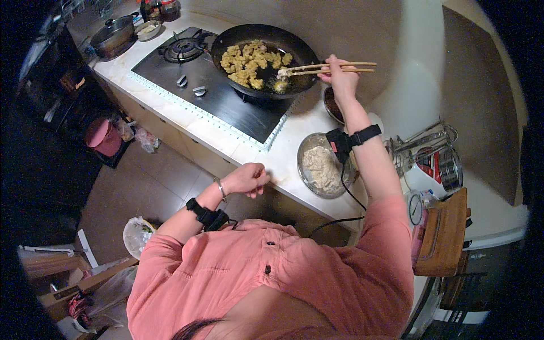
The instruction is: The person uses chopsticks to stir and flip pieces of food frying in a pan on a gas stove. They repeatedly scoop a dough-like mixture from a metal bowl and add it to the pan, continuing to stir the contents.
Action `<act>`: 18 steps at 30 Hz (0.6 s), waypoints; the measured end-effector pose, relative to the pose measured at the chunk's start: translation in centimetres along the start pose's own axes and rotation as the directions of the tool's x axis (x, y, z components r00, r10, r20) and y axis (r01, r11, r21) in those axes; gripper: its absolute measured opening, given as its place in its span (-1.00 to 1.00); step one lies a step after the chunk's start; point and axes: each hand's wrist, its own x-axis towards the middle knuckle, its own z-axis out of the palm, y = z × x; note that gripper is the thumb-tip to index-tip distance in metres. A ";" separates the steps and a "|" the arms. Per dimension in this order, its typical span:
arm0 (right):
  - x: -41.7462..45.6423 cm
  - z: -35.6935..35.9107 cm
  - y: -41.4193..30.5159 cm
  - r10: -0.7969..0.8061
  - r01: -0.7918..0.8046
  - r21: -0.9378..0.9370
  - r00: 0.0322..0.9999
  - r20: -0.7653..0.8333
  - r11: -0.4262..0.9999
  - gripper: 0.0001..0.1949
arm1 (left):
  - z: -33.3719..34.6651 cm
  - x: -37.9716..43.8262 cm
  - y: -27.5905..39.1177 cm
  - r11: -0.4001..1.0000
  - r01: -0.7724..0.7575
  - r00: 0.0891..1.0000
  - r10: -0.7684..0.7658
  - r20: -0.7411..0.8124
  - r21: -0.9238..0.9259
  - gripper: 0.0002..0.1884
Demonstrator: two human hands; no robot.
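My right hand (pixel 342 78) grips a pair of wooden chopsticks (pixel 308 69) at the right rim of a black wok (pixel 304 46). Their tips hold a pale, batter-coated piece (pixel 283 74) low over the oil in the wok. Golden fried pieces (pixel 244 59) lie to the left in the pan, and one more sits just below the tips. A metal bowl of pale battered pieces (pixel 321 168) stands on the counter below my right forearm. Loosely curled, my left hand (pixel 248 180) hovers by the counter's front edge with nothing visible in it.
The wok stands on a black gas cooktop (pixel 238 114) with a bare burner (pixel 183 49) at left. A lidded pot (pixel 114 37) and small dish (pixel 148 30) are beyond. A dark bowl (pixel 332 104), metal utensils (pixel 425 136) and a wooden board (pixel 442 238) are at right.
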 end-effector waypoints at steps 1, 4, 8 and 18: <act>0.4 1.0 0.5 0.003 -0.003 -0.026 1.000 0.014 1.000 -0.76 | -0.4 -0.6 -0.5 1.000 -0.011 1.000 0.011 -0.014 -0.013 -0.74; 1.5 3.2 0.9 0.020 -0.011 -0.173 0.999 0.047 0.985 -0.79 | -1.4 -2.4 -1.9 0.998 -0.036 0.998 0.033 -0.060 -0.052 -0.74; 3.1 4.4 2.2 0.026 -0.016 -0.206 0.999 0.046 0.978 -0.80 | -2.3 -3.9 -2.8 0.994 -0.062 0.993 0.052 -0.104 -0.092 -0.72; 2.9 5.1 2.6 -0.086 0.099 -0.295 0.995 0.057 0.950 -0.77 | -4.2 -4.7 -4.5 0.990 -0.052 0.993 0.037 -0.113 -0.130 -0.73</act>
